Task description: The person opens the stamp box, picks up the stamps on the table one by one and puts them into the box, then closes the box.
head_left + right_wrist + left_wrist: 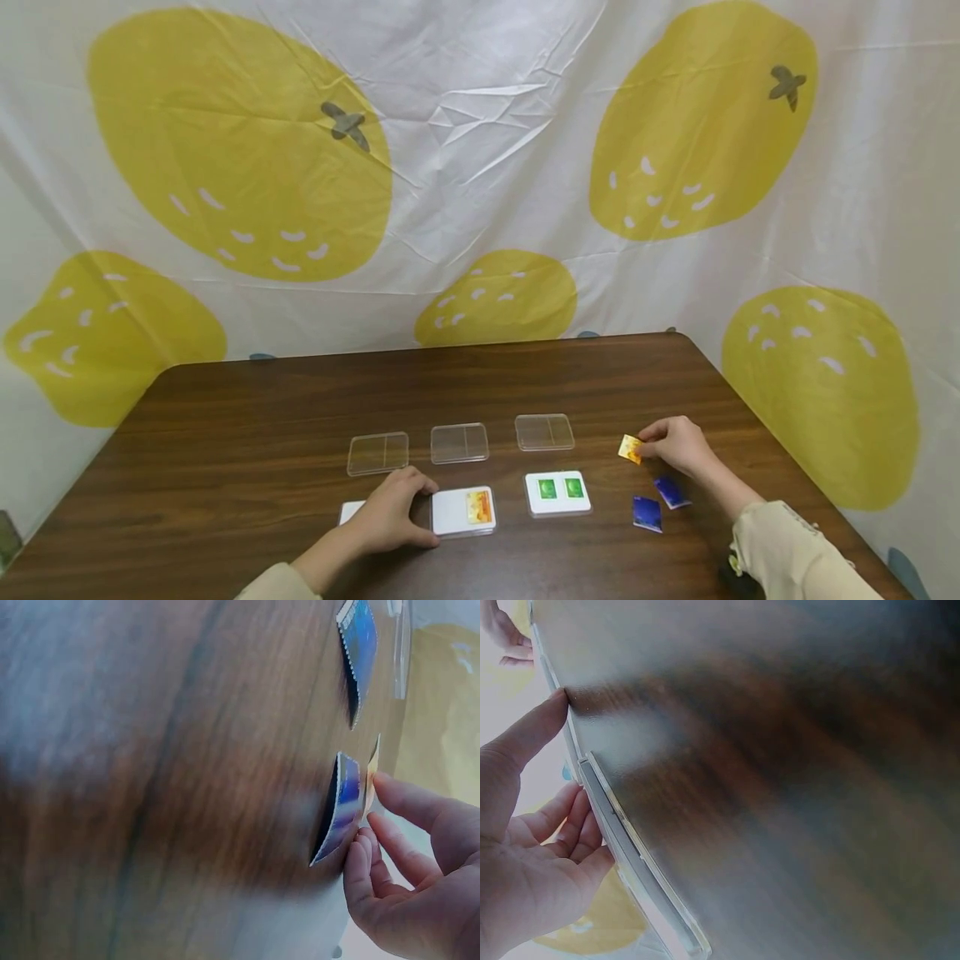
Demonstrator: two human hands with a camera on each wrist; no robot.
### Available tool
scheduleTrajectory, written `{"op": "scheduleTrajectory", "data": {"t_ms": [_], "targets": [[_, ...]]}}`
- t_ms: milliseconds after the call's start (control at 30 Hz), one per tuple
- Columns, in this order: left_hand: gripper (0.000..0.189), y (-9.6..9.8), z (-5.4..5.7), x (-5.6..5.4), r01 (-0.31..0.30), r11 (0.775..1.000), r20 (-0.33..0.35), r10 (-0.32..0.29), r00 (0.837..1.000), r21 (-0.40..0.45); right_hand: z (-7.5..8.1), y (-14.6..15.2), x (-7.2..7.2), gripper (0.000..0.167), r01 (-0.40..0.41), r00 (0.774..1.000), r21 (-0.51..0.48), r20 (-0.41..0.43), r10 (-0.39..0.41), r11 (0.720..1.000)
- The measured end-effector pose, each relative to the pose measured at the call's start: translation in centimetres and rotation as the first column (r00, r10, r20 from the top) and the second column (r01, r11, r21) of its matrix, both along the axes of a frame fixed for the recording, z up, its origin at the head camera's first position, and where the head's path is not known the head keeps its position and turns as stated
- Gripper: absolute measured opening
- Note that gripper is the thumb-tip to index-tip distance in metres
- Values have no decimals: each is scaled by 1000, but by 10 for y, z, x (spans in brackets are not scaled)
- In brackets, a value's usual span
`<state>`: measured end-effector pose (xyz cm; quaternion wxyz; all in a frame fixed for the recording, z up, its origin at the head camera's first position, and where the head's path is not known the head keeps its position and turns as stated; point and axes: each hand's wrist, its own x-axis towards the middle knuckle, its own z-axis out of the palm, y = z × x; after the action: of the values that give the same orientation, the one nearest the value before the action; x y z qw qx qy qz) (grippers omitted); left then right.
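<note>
Between thumb and fingers of my right hand [678, 446] is a small yellow-orange stamp [629, 448], its edge turned to the camera in the right wrist view. Two blue stamps [647, 514] with perforated edges lie on the table below that hand. My left hand [390, 510] holds the left side of the middle flat plastic case [450, 513], thumb at its near corner and index finger at its far corner. That case has a white insert bearing an orange stamp [477, 507] on its right half. Another white case [341, 510] is partly hidden under the left hand.
Right of the middle case lies a white case [558, 504] with two green stamps. Behind the cases, three clear plastic lids [459, 442] lie in a row on the brown wooden table [262, 433]. A lemon-patterned curtain [495, 208] hangs behind the table's far edge.
</note>
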<state>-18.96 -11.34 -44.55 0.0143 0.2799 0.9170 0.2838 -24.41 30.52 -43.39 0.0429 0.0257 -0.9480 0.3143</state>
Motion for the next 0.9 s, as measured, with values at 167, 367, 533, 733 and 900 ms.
{"op": "scheduleTrajectory", "data": {"t_ms": [167,367,533,733,900], "targets": [[54,0,1,1,6,1000,-3,-6,1000,4,-3,2,-2,27,-3,1000,-31,15,3,1000],[54,0,-1,0,8,1000,-17,-7,1000,7,-3,3,-5,24,-43,999,-18,8,43,999],[54,0,-2,0,4,1000,-25,-4,1000,4,0,3,-7,21,-84,996,1,34,84,996],[54,0,-2,-1,4,1000,-28,-4,1000,1,-1,1,-5,15,-83,996,7,12,83,997],[54,0,-3,-1,4,1000,-29,-4,1000,0,0,-6,-2,10,-69,996,33,-55,70,997]]}}
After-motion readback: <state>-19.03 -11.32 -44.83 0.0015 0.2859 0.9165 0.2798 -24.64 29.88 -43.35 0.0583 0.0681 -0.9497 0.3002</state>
